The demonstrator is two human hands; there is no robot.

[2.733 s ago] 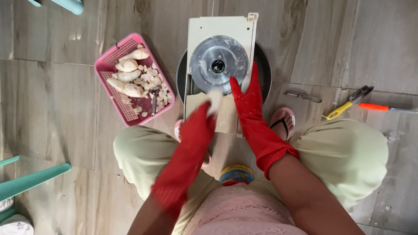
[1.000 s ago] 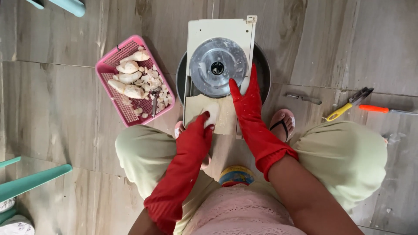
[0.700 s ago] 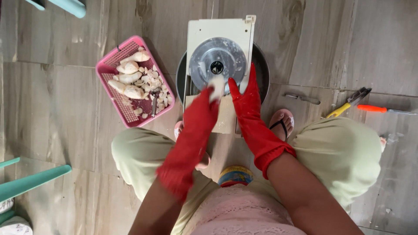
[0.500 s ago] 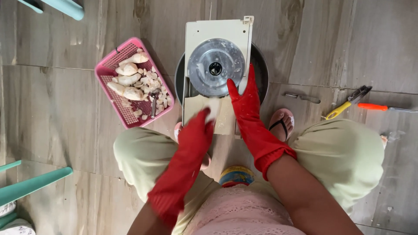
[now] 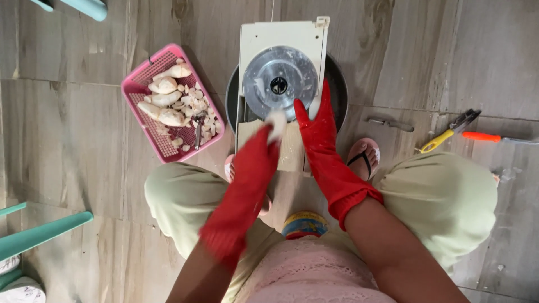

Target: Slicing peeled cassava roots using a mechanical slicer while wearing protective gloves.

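Both my hands wear long red rubber gloves. My left hand (image 5: 255,160) grips a pale peeled root piece (image 5: 275,122) and presses it against the lower edge of the round metal blade disc (image 5: 279,81) of a cream slicing board (image 5: 281,39). My right hand (image 5: 316,126) lies flat with fingers spread on the right side of the slicer, touching the disc's edge. The slicer rests over a dark round basin (image 5: 339,90). I am seated with knees apart.
A pink basket (image 5: 141,90) at left holds peeled roots, small pieces and a peeler. Yellow-handled pliers (image 5: 446,133), an orange-handled tool (image 5: 483,136) and a small metal tool (image 5: 390,123) lie on the tiled floor at right. Teal chair legs (image 5: 42,233) stand lower left.
My left hand has slid the root piece back and forth along the slicer and is now pushed up against the disc again. My right hand stays on the slicer.
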